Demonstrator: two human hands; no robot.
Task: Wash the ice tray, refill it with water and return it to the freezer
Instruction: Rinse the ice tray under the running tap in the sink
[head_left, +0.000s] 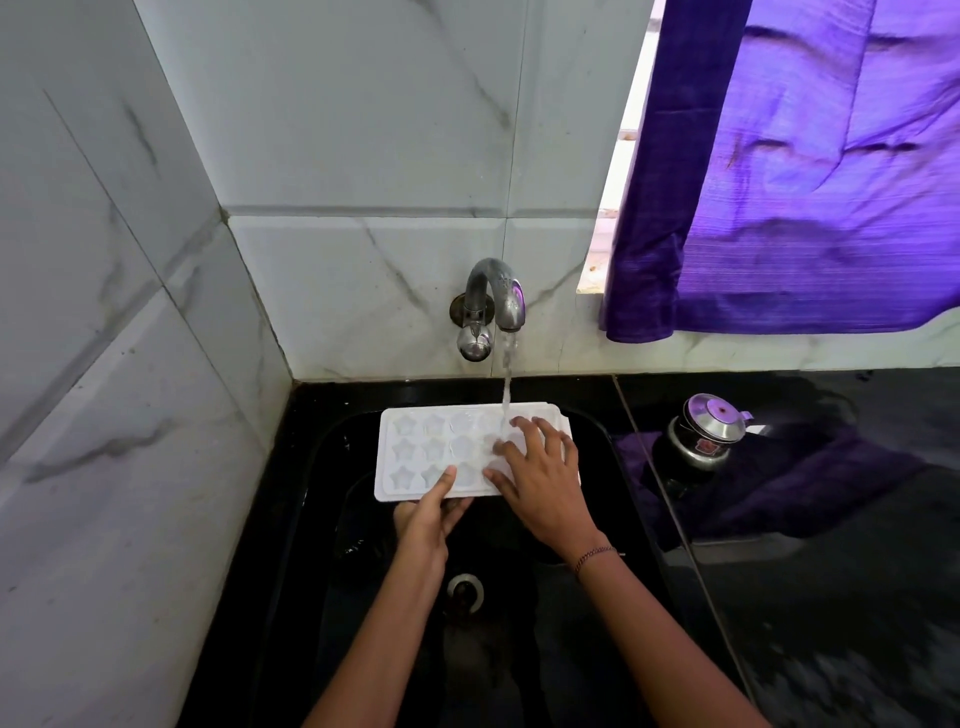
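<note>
**Tray with star cups under the tap**

White plastic ice tray (415, 452), rectangular, three rows of star-shaped cups, is held mid-frame over the glossy black sink (332, 467). Thin water stream (506, 384) from the curved chrome tap (493, 296) lands on its right part. Left hand (428, 517): grip clamped on the near edge, thumb on top. Right hand (537, 473): fingers spread flat on the tray, grip apart. Grey-veined marble tiles (363, 130) behind.

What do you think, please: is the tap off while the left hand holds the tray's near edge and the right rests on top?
Not quite: the head view shows the tap running onto the tray. The left hand holds its near edge; the right hand rests on top.
</note>
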